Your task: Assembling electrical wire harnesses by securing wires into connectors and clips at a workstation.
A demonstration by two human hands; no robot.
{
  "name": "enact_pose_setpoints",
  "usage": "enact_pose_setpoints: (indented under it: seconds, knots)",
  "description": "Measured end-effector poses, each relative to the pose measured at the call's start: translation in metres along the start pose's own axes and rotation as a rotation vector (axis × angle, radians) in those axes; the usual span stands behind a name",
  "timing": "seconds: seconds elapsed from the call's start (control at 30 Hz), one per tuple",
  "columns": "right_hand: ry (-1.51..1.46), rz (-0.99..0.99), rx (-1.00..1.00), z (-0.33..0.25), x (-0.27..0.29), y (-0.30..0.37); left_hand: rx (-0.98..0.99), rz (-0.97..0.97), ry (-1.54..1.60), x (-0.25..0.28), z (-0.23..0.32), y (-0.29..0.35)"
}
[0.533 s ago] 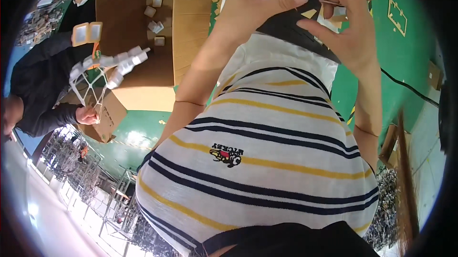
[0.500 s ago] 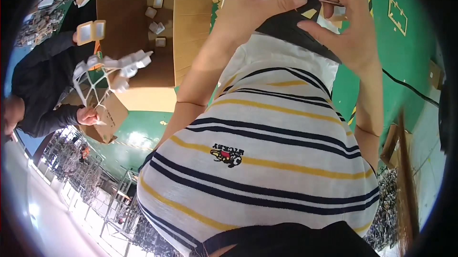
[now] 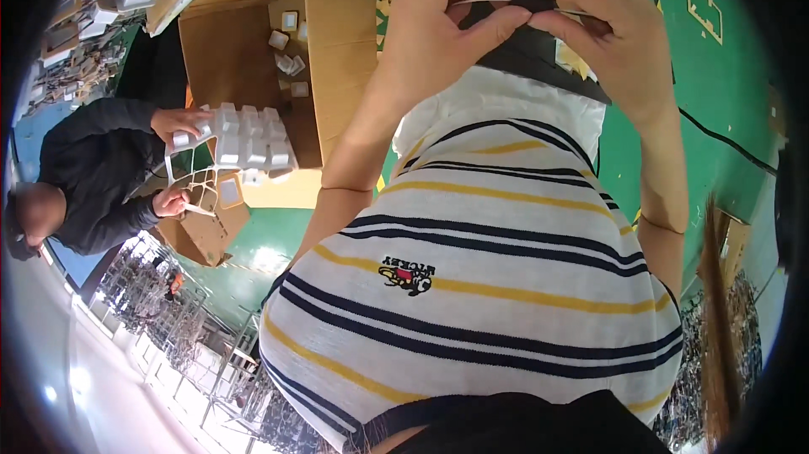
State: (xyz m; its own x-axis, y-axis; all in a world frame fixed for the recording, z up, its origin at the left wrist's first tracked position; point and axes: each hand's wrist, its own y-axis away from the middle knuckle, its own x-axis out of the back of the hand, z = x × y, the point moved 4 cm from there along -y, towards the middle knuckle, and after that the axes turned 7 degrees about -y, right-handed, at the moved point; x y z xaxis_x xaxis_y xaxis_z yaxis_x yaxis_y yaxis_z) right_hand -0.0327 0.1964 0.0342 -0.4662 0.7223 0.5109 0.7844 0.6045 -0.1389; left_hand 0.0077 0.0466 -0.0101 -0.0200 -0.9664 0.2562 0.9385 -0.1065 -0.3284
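Near the top of the view, my left hand [image 3: 451, 28] and my right hand [image 3: 611, 28] almost meet, thumbs and fingertips pinched together. A thin pale wire [image 3: 484, 0] runs across the left palm, and more of it shows under the right fingers. Both hands are closed on it; what lies right between the fingertips is too small to make out. Below them is a flat black surface [image 3: 514, 53] with a pale yellowish piece [image 3: 571, 58] near the right hand. White plastic sheeting [image 3: 472, 96] lies between that surface and my striped shirt.
To the left, a person in dark clothes [image 3: 93, 167] holds white moulded parts [image 3: 253, 138] on a branching white frame. Beside them stands a large cardboard box [image 3: 341, 58] with several small white parts inside. A black cable [image 3: 725, 150] crosses the green floor on the right.
My hands have come closer together, and the right fingers have closed into a pinch near the left fingertips. The person on the left has raised a hand onto the white parts.
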Motion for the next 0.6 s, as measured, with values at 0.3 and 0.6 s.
enact_pose_setpoints:
  seconds: [0.3,0.6]
  knots:
    - [0.097,-0.019,-0.002,0.003,0.0,-0.008,-0.169,0.217,-0.552,-0.009,-0.005,0.014]
    - [0.197,-0.011,-0.04,0.01,-0.008,-0.007,-0.127,0.183,-0.691,-0.01,-0.006,0.014]
